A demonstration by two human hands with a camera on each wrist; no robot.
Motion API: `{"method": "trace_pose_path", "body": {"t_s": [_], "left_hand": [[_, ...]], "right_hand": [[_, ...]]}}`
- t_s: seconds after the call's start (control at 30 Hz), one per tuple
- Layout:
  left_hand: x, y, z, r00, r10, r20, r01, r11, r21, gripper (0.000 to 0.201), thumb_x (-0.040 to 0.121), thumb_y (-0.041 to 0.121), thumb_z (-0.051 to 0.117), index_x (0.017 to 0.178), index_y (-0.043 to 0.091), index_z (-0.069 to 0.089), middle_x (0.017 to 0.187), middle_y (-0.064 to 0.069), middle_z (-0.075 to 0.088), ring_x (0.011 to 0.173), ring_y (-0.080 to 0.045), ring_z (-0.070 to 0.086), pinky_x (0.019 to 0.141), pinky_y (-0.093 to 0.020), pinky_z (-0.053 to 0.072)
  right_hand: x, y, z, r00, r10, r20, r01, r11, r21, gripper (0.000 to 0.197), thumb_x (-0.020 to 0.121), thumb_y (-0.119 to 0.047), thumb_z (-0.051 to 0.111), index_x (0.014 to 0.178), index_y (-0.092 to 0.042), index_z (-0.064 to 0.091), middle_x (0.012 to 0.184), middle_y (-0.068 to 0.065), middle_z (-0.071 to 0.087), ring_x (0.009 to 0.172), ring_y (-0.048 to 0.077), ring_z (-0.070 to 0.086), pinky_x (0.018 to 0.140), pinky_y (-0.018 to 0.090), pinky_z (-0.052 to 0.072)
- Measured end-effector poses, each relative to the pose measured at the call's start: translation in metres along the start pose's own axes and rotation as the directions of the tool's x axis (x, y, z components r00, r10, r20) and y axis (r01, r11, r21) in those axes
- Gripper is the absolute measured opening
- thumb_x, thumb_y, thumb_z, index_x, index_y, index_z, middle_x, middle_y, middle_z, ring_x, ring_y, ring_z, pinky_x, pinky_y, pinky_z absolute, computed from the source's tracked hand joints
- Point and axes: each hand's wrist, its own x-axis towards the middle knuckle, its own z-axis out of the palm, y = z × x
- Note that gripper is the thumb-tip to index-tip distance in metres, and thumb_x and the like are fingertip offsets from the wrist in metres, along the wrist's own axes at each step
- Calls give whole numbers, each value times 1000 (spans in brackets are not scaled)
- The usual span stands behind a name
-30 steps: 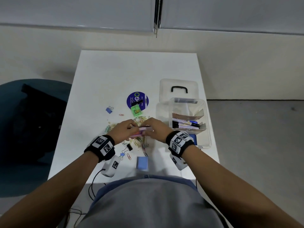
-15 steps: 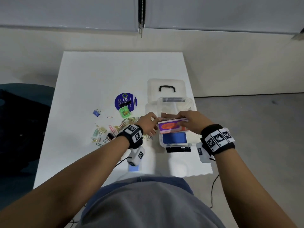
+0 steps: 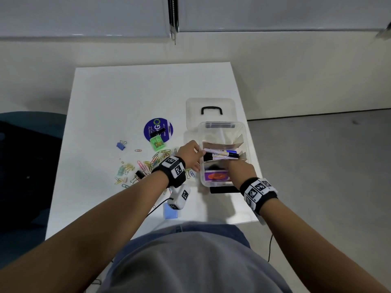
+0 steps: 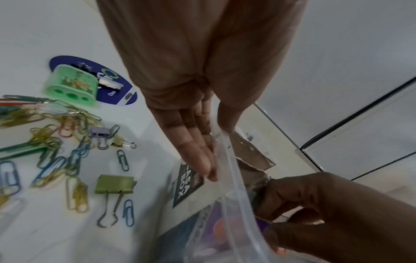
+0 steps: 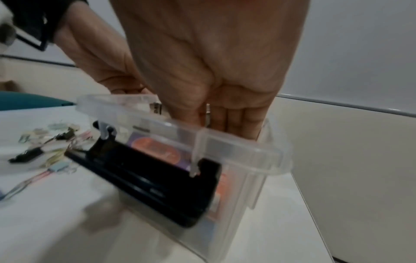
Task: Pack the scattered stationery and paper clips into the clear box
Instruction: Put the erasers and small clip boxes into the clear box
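Observation:
The clear box [image 3: 246,142] stands open at the table's right side, with markers [image 3: 222,155] lying across its cardboard dividers. A purple and orange pack [image 3: 215,176] sits low in the near compartment. My right hand [image 3: 239,169] reaches down into that compartment. In the left wrist view its curled fingers [image 4: 290,210] pinch the pack's purple edge [image 4: 262,225]. My left hand [image 3: 197,157] holds the box's left wall, straight fingers [image 4: 202,160] outside and thumb over the rim. Coloured paper clips [image 3: 148,163] and binder clips lie scattered left of the box.
The box lid [image 3: 210,112] lies flat behind the box. A green sharpener [image 3: 156,143] rests by a round blue sticker [image 3: 158,129]. A blue binder clip [image 3: 121,145] lies farther left and a blue pad [image 3: 169,212] near the front edge. The table's right edge runs close to the box.
Both hands left the clip pile and moved right to the box with the purple pack. The pack went from above the rim down into the near compartment.

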Motion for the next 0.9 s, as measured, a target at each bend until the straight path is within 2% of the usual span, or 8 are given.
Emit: {"method": "trace_pose_path", "body": {"t_s": [0.17,0.33,0.43,0.57,0.63,0.7,0.77,0.9], "left_hand": [[-8,-25,-13,1000,5,-3,-5,997,-77,31,98,38,49,108,8,47,80,-12,65,58,-24,64,50,-26,51],[-8,-64,-50,984,-25,-177,32,999,33,11,95,21,54,102,12,55,89,-13,67,62,-22,60,56,-28,46],[1,-77,-82,934,72,-349,50,944,327,24,91,12,55,115,13,56,106,-13,63,83,-28,62,72,-33,48],[24,-81,-113,925,181,-334,81,764,640,52,87,4,52,136,22,47,132,-17,45,113,-37,54,96,-44,48],[36,-84,-119,948,187,-259,60,691,720,62,87,7,54,144,27,40,143,-15,38,122,-37,47,103,-44,43],[45,-87,-118,969,129,-209,79,641,764,66,87,12,56,147,31,34,149,-12,32,128,-35,43,105,-44,39],[49,-87,-113,973,75,-217,125,618,776,64,87,16,61,145,29,37,147,-12,33,126,-35,44,104,-44,38],[49,-88,-98,950,109,-291,181,567,804,57,84,10,62,137,22,42,136,-19,38,115,-39,47,97,-47,40]], "right_hand": [[10,-7,9,996,62,59,-59,997,-60,37,92,1,40,123,-4,59,125,17,55,121,34,53,91,41,50],[12,-26,-10,977,48,206,-31,996,-85,28,93,-7,44,116,-6,60,117,12,66,109,30,62,88,35,49],[8,-63,-23,987,-127,97,126,992,14,20,91,-14,49,106,-11,61,107,10,67,101,30,63,82,37,53],[0,-126,1,867,-447,218,433,894,113,34,90,-21,60,124,-15,54,116,10,59,97,29,63,72,33,48],[-2,-141,29,793,-507,339,544,839,-17,55,86,-22,68,136,-18,44,133,14,47,102,33,62,71,38,50],[-3,-147,57,731,-518,443,618,778,-110,74,82,-22,74,143,-21,34,147,20,30,117,39,53,80,46,53],[-2,-148,81,676,-526,516,679,717,-158,87,76,-26,80,146,-25,29,148,23,24,122,40,45,86,49,52],[-2,-146,97,680,-564,468,685,717,-131,73,81,-15,72,144,-18,36,146,26,28,118,41,45,86,49,49]]}}
